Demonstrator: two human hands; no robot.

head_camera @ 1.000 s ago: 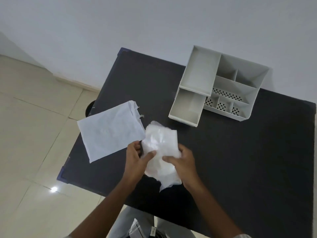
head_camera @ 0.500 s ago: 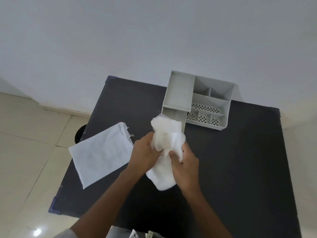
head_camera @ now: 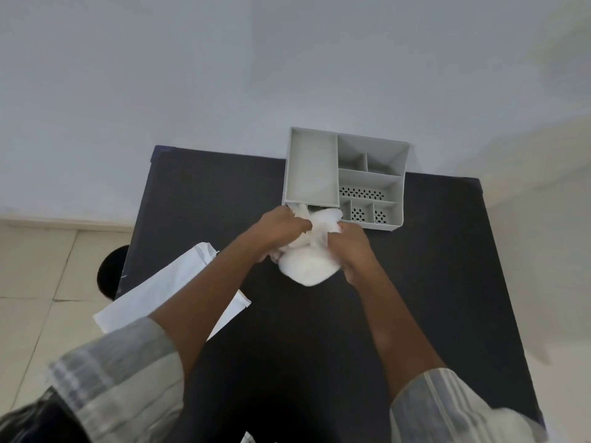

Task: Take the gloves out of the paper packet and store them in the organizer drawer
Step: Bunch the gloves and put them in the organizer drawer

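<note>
1. Hidden parts: your left hand (head_camera: 281, 230) and right hand (head_camera: 350, 247) cover most of the drawer (head_camera: 315, 206) at the front left of the organizer (head_camera: 345, 177); only a dark strip of its opening shows under the top tray. Whether any of the bundle already lies inside cannot be told.
2. Grip: both hands are closed around the white gloves (head_camera: 308, 266), left from the left side, right from the right. The upper end of the bundle sits at the drawer mouth; the lower end bulges out below your hands over the table (head_camera: 431, 266).
3. The paper packet (head_camera: 179, 282) lies flat at the table's left edge, overhanging it, partly under your left forearm.
4. Open room: the table surface to the right of your hands and in front of the organizer is bare. The organizer stands against the wall (head_camera: 224, 75).
5. Change: half a second ago the bundle was held short of the drawer; it now reaches the opening.
</note>
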